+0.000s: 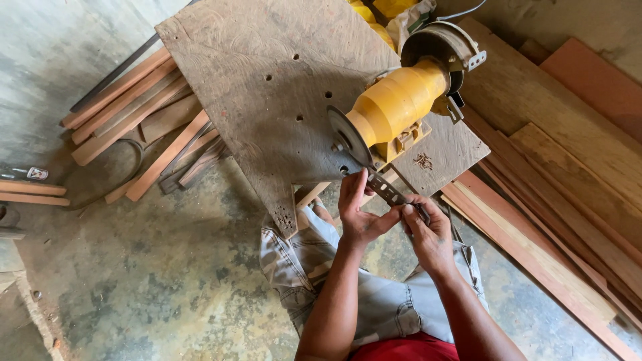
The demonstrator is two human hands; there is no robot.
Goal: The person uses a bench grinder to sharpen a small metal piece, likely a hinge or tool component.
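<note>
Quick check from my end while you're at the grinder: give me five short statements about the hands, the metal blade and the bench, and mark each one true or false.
1. Both hands hold the flat metal blade. True: the left hand and the right hand both grip it.
2. The blade's far end is at the grinder's dark disc. True.
3. The grinder body is blue. False: it is yellow.
4. The grinder stands on the concrete floor. False: it stands on a worn wooden board.
5. No timber lies to the person's right. False: long wooden planks lie there.
</note>
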